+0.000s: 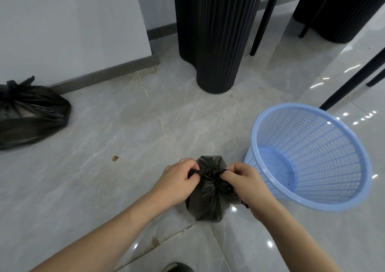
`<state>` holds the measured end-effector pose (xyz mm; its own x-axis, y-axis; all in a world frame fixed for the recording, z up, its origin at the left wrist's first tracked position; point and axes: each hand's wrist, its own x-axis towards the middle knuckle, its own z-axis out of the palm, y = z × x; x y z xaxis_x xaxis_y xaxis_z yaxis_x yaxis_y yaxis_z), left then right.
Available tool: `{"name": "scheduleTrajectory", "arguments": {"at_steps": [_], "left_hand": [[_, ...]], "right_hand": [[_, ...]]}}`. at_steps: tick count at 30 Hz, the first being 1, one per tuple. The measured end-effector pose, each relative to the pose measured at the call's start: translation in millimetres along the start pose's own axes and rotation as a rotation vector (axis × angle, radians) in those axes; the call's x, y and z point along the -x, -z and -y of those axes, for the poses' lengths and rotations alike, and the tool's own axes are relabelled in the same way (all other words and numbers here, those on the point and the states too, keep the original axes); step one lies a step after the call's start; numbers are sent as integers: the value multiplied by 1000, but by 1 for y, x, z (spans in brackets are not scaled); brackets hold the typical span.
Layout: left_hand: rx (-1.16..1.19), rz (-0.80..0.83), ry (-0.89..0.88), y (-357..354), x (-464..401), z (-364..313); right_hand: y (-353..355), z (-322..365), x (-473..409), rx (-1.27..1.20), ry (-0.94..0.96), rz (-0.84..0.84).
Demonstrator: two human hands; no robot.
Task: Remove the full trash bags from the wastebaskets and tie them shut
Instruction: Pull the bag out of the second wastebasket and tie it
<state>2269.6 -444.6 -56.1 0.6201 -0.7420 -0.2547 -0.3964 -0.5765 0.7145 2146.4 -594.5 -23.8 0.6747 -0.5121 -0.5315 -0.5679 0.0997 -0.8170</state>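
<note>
Head view, left hand [177, 181] and right hand [249, 185] pinching crinkled black bag [208, 201] knot, ribbed blue basket [312, 157] beside

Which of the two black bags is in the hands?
The small bag beside the blue basket, gripped at its neck by both hands; the big bag lies untouched by the wall.

Grey marble-look floor tiles [104, 188] throughout, grout lines crossing. Small brown scrap [114, 158] left of centre. Black fluted pedestal [216, 34] at upper centre, a second one [343, 9] upper right. Thin black furniture legs [265, 19] slanting beside them. Pale wall [68, 21] with grey baseboard [104, 76] upper left.
</note>
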Motion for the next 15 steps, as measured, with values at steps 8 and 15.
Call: {"name": "scheduleTrajectory", "arguments": {"at_steps": [8,15], "left_hand": [[17,-24,34,4,-3,2],[170,-35,18,15,2,-1]], "right_hand": [[6,-5,2,-419,-209,380],[1,-7,-5,-380,-132,185]]}}
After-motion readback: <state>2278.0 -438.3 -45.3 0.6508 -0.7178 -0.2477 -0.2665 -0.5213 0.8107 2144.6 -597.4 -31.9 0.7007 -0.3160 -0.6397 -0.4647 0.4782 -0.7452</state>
